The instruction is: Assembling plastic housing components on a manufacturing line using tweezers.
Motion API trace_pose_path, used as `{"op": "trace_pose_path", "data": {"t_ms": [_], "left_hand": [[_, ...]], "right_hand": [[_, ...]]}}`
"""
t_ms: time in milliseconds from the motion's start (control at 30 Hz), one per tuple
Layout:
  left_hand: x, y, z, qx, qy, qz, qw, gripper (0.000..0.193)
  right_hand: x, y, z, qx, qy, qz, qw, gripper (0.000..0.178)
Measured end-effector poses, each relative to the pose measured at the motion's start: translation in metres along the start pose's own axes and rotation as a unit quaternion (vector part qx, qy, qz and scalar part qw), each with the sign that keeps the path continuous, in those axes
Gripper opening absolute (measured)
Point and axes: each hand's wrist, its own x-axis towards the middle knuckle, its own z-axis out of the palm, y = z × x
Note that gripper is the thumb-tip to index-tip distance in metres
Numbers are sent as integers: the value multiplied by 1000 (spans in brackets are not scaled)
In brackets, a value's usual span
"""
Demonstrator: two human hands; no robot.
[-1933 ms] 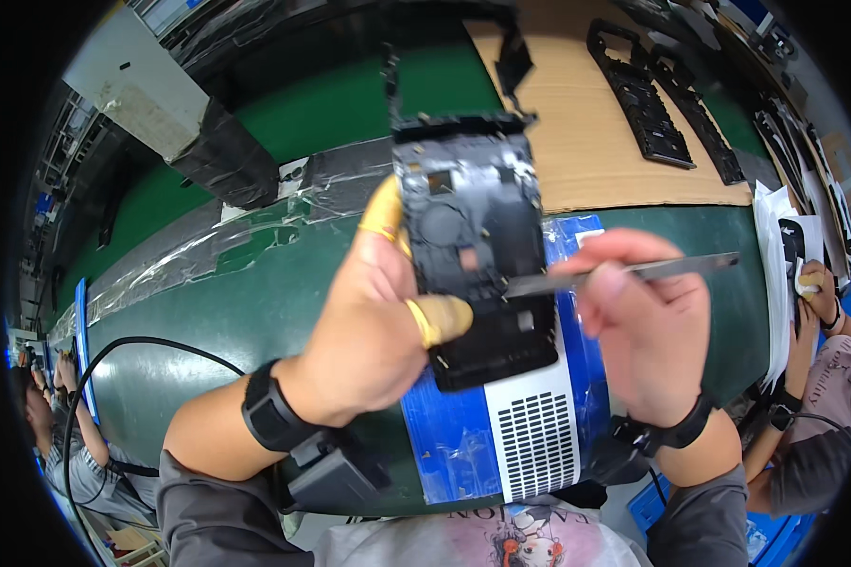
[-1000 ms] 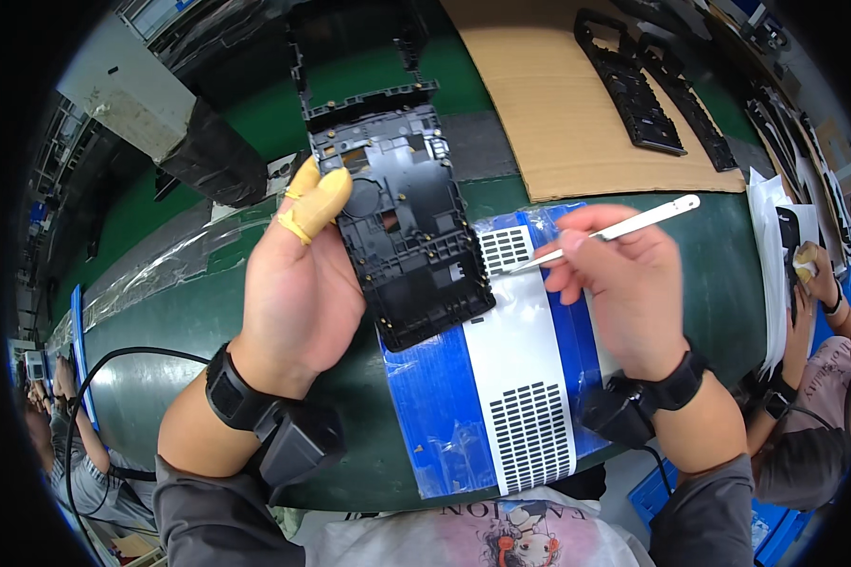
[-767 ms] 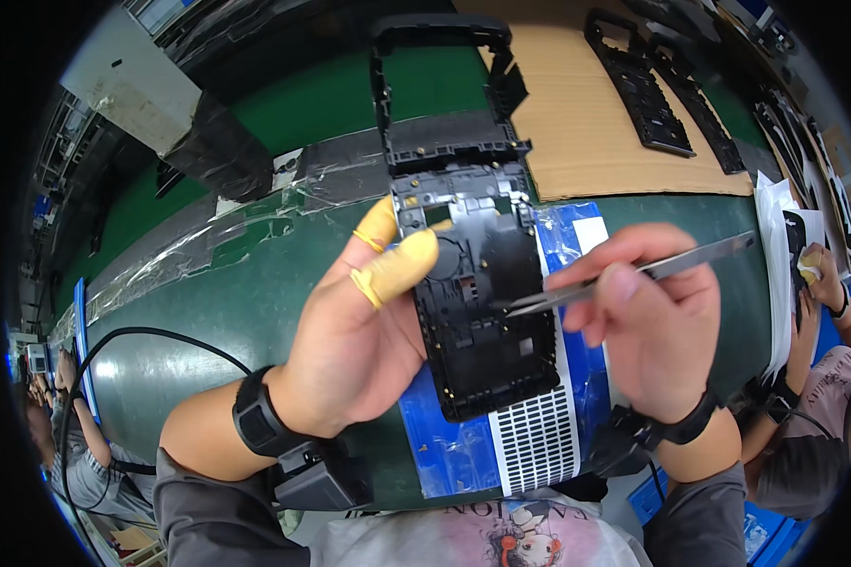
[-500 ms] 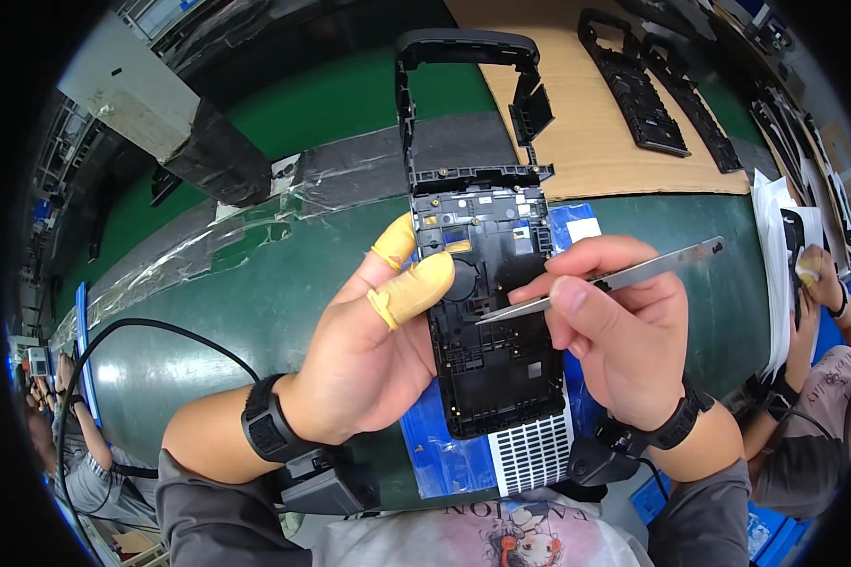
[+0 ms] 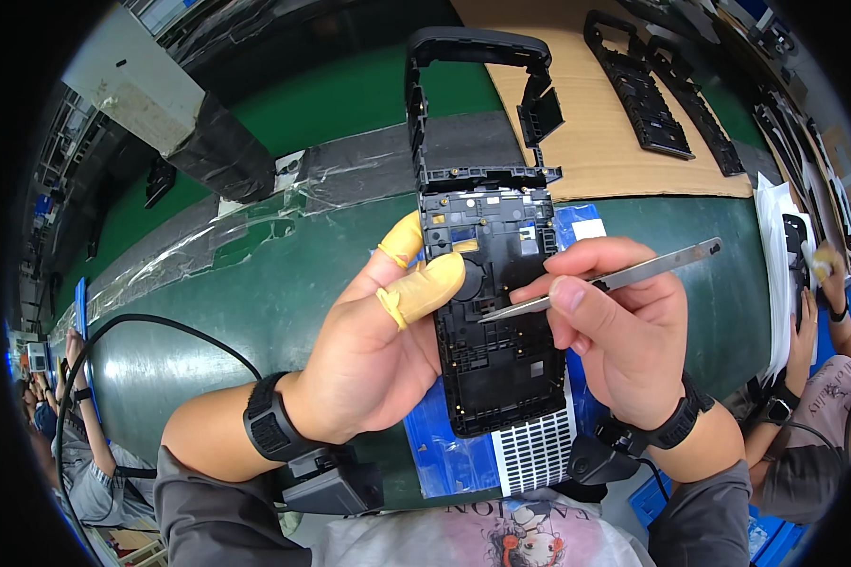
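Note:
My left hand (image 5: 385, 326), with yellow finger cots on its thumb and a finger, grips the left edge of a black plastic housing (image 5: 506, 354). The housing has an open frame loop at its far end, with ribs and small brass inserts inside. My right hand (image 5: 624, 326) pinches a pair of metal tweezers (image 5: 633, 272) between thumb and fingers. The tweezers' tips point left, over the middle of the housing just below a round recess; whether they touch it or hold anything, I cannot tell. Under the housing lies a blue pad (image 5: 451, 454) with a white slotted sheet (image 5: 536, 454).
Two more black housings (image 5: 645, 99) lie on a cardboard sheet (image 5: 567, 142) at the far right. A grey post (image 5: 151, 90) stands at the far left. A black cable (image 5: 170, 323) loops left of my arm. Co-workers' hands (image 5: 806, 321) show at both sides.
The housing and my left hand have shifted slightly right. My right hand and the tweezers stay nearly in place. At the right, a co-worker's hand has moved a little.

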Motion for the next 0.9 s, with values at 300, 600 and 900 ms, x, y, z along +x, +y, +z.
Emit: {"op": "trace_pose_path", "data": {"t_ms": [300, 600, 900], "left_hand": [[-2, 0, 1, -9, -8, -2, 1000, 43], [1, 2, 1, -35, 0, -12, 999, 45], [39, 23, -21, 179, 89, 73, 977, 44]], "right_hand": [[-1, 1, 1, -16, 20, 4, 1000, 16], [3, -3, -4, 1, 44, -27, 999, 17], [15, -19, -25, 50, 92, -72, 992, 21]]}}
